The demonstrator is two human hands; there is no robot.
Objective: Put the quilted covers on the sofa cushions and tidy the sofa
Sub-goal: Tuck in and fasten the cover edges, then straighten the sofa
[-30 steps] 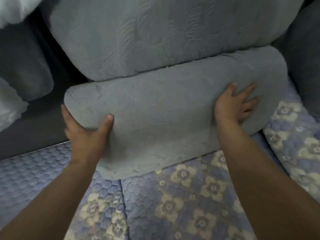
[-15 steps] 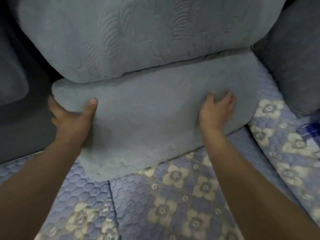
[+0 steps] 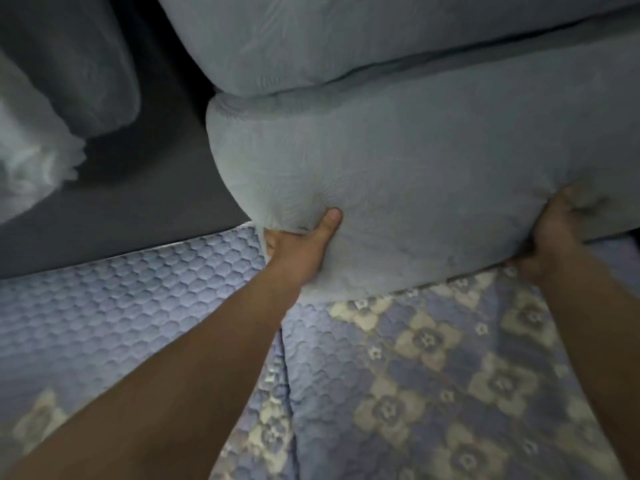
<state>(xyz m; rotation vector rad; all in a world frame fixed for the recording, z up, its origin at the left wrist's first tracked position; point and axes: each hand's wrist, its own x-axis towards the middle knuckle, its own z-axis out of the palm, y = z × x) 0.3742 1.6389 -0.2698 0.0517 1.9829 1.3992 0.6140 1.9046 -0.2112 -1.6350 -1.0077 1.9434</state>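
Left hand (image 3: 298, 251): mine, gripping the grey cushion (image 3: 415, 188) at its lower left corner, thumb pressed into the front.
Right hand (image 3: 554, 237): clasping its lower right edge.
Cushion: under another grey cushion (image 3: 346, 39), over the quilted cover (image 3: 415, 375).

No text, label, brand, number or sign can be read anywhere.
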